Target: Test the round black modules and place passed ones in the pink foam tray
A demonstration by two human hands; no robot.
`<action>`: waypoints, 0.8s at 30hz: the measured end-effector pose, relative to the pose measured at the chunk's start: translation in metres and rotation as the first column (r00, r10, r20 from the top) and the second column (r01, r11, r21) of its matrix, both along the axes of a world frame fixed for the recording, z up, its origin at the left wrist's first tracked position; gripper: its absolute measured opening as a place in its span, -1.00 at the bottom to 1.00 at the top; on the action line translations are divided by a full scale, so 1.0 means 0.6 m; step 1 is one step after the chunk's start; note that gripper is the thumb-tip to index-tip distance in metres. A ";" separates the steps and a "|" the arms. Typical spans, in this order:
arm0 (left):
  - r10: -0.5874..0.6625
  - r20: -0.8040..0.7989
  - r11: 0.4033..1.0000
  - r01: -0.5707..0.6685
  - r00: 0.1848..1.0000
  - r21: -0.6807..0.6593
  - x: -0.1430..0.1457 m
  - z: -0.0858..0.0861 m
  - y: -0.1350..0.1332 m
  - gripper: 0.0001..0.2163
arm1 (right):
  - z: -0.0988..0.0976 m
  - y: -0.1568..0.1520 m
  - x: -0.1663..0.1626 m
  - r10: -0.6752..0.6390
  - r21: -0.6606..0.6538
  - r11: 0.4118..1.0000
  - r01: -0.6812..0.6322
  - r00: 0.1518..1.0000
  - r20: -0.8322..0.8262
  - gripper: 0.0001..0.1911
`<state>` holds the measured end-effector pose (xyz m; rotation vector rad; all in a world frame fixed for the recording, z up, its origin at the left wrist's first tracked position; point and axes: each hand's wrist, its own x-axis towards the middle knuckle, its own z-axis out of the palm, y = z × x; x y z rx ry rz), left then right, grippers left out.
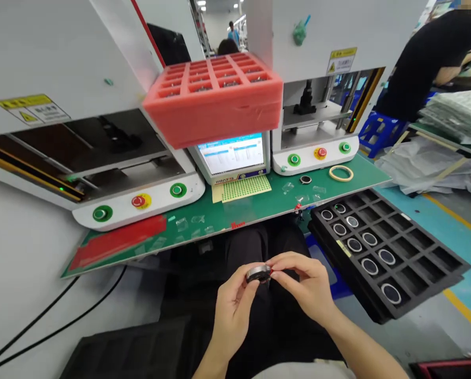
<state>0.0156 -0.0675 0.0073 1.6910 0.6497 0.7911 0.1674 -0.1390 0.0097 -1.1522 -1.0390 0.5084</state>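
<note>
My left hand pinches a round, metal-rimmed disc-shaped part between thumb and fingers, held above my lap. The disc is tilted, with a dark side toward me. My right hand is at the disc's right edge, its thumb and index finger closed together on a small red tab. Whether the tab is fixed to the disc is hidden by the fingertips. To the right, a black compartment tray holds several round parts with silver rims and dark faces.
A green worktop carries scraps of clear film, red strips, a yellow tape ring, a round part and a green-dotted sticker sheet. Behind stand a screen, a red foam tray and two presses. A co-worker sits at right.
</note>
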 end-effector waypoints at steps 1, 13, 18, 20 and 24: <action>-0.008 -0.024 0.998 0.009 1.000 0.059 -0.007 -0.002 -0.006 -0.77 | -0.003 -0.007 -0.003 0.007 -0.007 1.000 -0.007 1.000 0.004 -0.89; -0.069 -0.091 0.944 0.095 0.993 0.316 -0.047 -0.012 0.001 -0.69 | -0.017 -0.010 -0.012 0.086 -0.005 0.996 -0.087 0.975 0.206 -0.84; -0.120 -0.075 0.960 0.135 0.990 0.244 -0.051 -0.023 0.009 -0.69 | -0.019 0.001 0.008 0.258 -0.133 0.963 -0.236 0.949 0.181 -0.89; -0.149 -0.063 0.965 0.159 0.987 0.211 -0.049 -0.028 0.011 -0.69 | -0.018 0.004 0.017 0.341 -0.172 0.933 -0.317 0.930 0.138 -0.90; -0.177 -0.032 0.968 0.179 0.984 0.173 -0.040 -0.032 0.016 -0.71 | -0.018 0.008 0.031 0.426 -0.180 0.896 -0.407 0.900 0.088 -0.90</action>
